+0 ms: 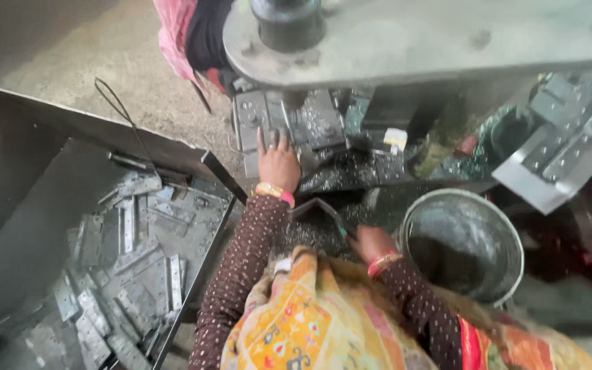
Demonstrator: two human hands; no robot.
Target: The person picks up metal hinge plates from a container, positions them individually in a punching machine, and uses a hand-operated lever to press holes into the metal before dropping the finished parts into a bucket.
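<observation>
My left hand (279, 163) reaches forward with its fingers spread and rests on a grey punched metal plate (253, 122) lying on the press bed (323, 130), just below the dark ram (288, 24). My right hand (371, 242) is closed around the green grip of a bent metal rod (318, 205), whose angled end points toward the left hand. Both arms wear brown dotted sleeves with bangles at the wrists. An orange patterned cloth (323, 315) covers my lap.
A round metal bucket (508, 233) stands right of my right hand. A large open steel bin (193, 161) at the left holds several flat punched strips. More grey plates (563, 144) are stacked at the right. Another person's pink cloth (173, 34) shows at top.
</observation>
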